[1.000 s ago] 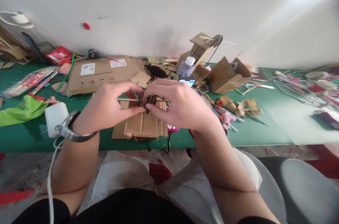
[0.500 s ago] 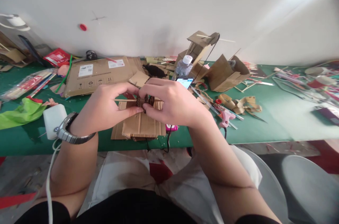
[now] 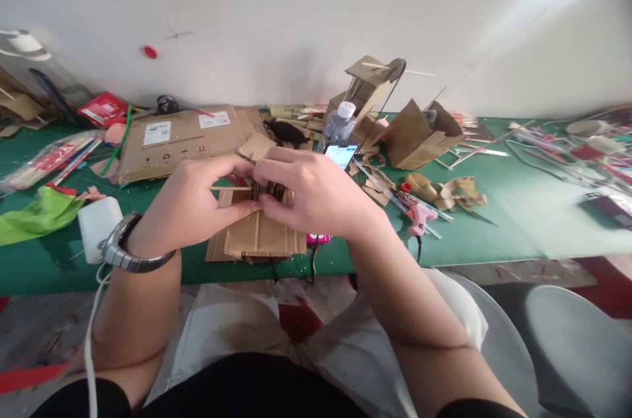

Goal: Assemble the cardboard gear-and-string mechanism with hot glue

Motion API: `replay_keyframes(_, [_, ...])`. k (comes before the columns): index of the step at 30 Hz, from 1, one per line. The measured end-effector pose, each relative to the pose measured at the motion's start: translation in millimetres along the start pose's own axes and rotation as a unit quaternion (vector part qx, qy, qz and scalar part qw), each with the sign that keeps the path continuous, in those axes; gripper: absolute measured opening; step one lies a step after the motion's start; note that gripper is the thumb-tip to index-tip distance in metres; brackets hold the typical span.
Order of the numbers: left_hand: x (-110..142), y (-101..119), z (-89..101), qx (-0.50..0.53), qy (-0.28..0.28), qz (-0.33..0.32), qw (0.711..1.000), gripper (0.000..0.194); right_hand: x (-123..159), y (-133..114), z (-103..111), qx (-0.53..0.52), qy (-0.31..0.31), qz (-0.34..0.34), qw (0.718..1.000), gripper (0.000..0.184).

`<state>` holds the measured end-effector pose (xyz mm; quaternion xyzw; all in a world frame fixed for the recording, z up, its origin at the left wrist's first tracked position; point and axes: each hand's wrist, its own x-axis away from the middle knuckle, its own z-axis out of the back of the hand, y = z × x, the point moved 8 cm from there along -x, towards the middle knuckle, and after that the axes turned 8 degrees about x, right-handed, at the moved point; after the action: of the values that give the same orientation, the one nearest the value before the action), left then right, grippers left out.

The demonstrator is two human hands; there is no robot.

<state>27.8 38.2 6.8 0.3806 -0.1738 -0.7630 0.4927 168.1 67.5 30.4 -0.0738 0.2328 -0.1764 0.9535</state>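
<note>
My left hand (image 3: 192, 204) and my right hand (image 3: 313, 191) meet above a piece of corrugated cardboard (image 3: 264, 237). Between them is a small dark-edged cardboard disc piece (image 3: 255, 191) on a thin wooden stick (image 3: 230, 188). The left thumb and fingers pinch the disc from one side. On the other side, the right thumb and fingers close round it and hide most of it. The stick pokes out leftward across the left palm. How many discs sit on it I cannot tell.
Behind my hands stand a plastic bottle (image 3: 340, 123), a lit phone (image 3: 340, 155) and a cardboard structure (image 3: 368, 76). A pink glue gun (image 3: 421, 217) lies to the right. A flat cardboard box (image 3: 182, 141) lies to the left, and a white power bank (image 3: 99, 224) with a cable is by my left wrist.
My right hand has slid slightly left and covers more of the disc piece. The left hand keeps its pinch. The whole view has shifted a little.
</note>
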Motion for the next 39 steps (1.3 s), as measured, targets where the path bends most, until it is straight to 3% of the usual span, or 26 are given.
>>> replay_keyframes(8, [2.2,-3.4,1.9,-0.009,0.011,0.007,1.0,0.021,2.0,1.4,5.8,0.014,0.042,-0.027,0.999,0.014])
replay_keyframes(25, [1.8,-0.9,1.3,-0.012,0.008,0.008,1.0,0.021,1.3,-4.3,3.7,0.068,0.051,0.001,0.996,0.016])
replay_keyframes(39, [0.0,4.1,0.1,-0.02,0.007,-0.007,1.0,0.017,0.2,-3.8,-0.8,0.078,0.045,-0.041,0.995,0.011])
